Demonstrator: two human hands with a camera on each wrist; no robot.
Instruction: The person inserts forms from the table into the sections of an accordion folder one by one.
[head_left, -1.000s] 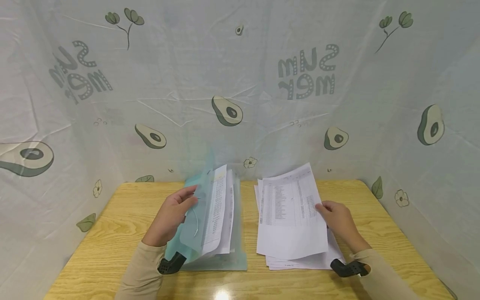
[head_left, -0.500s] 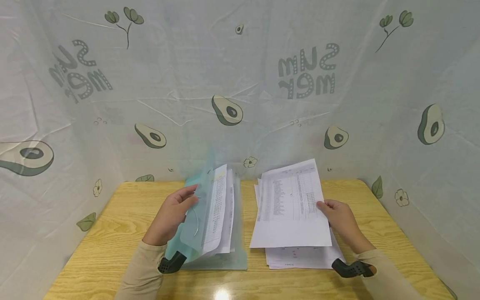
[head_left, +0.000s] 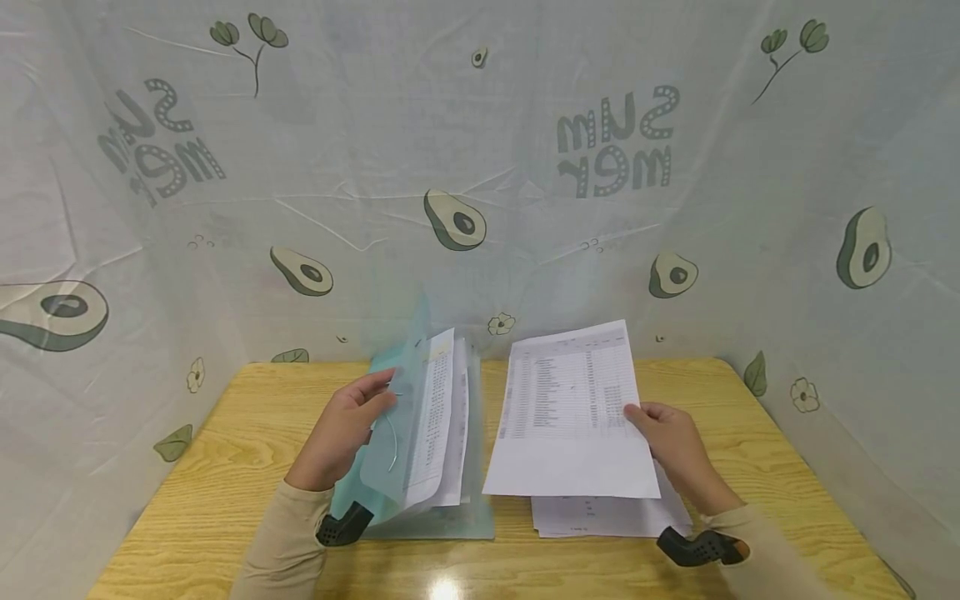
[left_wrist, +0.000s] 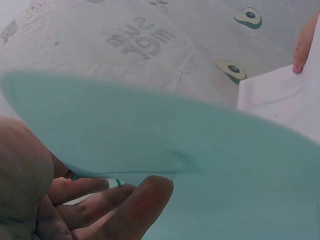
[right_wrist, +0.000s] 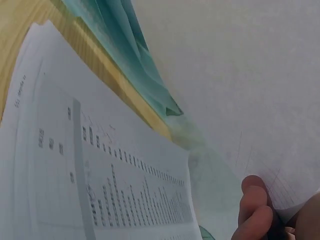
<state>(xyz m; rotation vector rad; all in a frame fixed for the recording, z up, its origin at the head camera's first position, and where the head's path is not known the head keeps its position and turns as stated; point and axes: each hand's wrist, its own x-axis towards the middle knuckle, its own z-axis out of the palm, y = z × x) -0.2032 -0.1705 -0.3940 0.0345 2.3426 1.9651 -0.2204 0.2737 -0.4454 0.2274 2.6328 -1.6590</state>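
Head view: sheet [head_left: 570,458], raised over the stack [head_left: 600,518], right of the folder [head_left: 386,475], pinched at its right edge by the right hand [head_left: 678,446]; I judge it light, limp, easily creased, best held there, its print too small for me to read. Left wrist: folder cover in the left hand's [left_wrist: 95,205] hold, probably springy and slick, sheet cut off at frame right. Right wrist: stack below, cropped; I cannot make out the hidden thumb contact.
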